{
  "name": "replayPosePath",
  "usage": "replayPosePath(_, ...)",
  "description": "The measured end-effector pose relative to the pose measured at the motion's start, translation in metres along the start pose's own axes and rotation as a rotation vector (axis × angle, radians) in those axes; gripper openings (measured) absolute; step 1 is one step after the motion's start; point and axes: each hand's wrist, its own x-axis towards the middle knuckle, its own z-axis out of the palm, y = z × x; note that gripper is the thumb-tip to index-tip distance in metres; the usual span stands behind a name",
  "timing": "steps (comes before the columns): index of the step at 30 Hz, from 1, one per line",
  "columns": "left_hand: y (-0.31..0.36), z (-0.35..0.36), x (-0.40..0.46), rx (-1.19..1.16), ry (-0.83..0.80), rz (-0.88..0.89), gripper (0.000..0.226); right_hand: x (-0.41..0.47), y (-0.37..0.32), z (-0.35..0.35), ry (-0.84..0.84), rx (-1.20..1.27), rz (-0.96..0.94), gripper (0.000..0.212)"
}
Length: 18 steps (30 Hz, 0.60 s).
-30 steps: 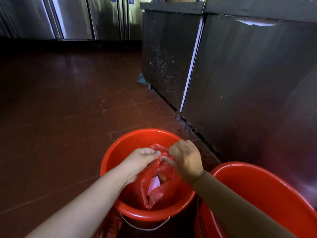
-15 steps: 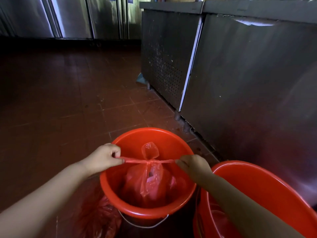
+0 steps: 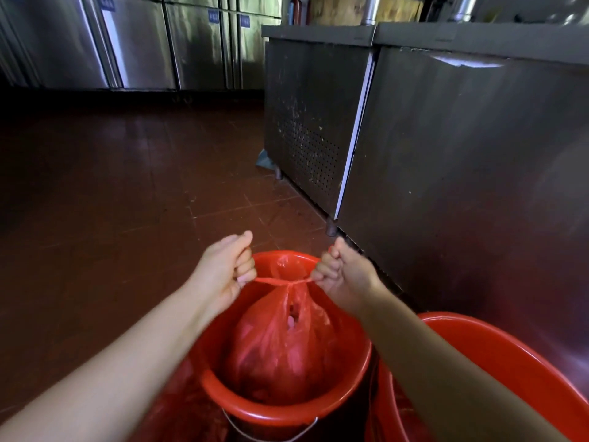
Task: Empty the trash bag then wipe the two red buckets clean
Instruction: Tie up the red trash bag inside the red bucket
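Observation:
A red trash bag [image 3: 280, 349], full and knotted at the top, hangs inside a round red bucket [image 3: 287, 409] on the floor. My left hand [image 3: 228, 272] grips the bag's left tie end in a fist. My right hand [image 3: 345, 277] grips the right tie end the same way. The two ends are stretched tight between my fists above the knot. A second, larger red bucket [image 3: 497, 355] stands at the lower right, partly cut off by the frame edge.
Steel counter cabinets [image 3: 446, 148] run along the right, close behind the buckets. Tall steel refrigerators [image 3: 137, 43] line the far wall. Dark red floor tiles [image 3: 111, 202] spread to the left. More red plastic [image 3: 178, 409] lies left of the round bucket.
My hands went from fumbling at the bag's mouth to pulling its tie ends apart. Both fists and the bag have since risen, and the view has tilted up.

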Motion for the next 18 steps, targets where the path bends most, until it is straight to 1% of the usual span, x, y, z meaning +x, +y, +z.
replayPosePath(2, 0.024, 0.000, 0.005, 0.086, -0.037, 0.054, 0.044, 0.004, -0.016, 0.009, -0.090, 0.006, -0.024, 0.060)
replayPosePath(4, 0.046, -0.014, 0.005, 0.169, 0.011, 0.091, 0.044, 0.003, -0.031, 0.003, -0.086, 0.004, -0.036, 0.062)
replayPosePath(6, 0.058, -0.042, 0.001, 0.259, 0.111, 0.114, 0.045, -0.002, -0.041, -0.022, -0.013, -0.017, -0.030, 0.060)
replayPosePath(9, 0.057, -0.087, -0.014, 0.366, 0.262, 0.077, 0.045, -0.010, -0.041, -0.069, 0.147, -0.044, -0.024, 0.052)
replayPosePath(12, 0.044, -0.109, -0.026, 0.408, 0.328, 0.023, 0.043, -0.014, -0.033, -0.093, 0.222, -0.047, -0.012, 0.047)
replayPosePath(15, 0.039, -0.110, -0.033, 0.514, 0.340, -0.069, 0.040, -0.016, -0.025, -0.090, 0.217, -0.175, -0.018, 0.046)
replayPosePath(18, 0.042, -0.105, -0.039, 0.664, 0.312, -0.145, 0.038, -0.020, -0.029, -0.070, 0.084, -0.433, -0.041, 0.041)
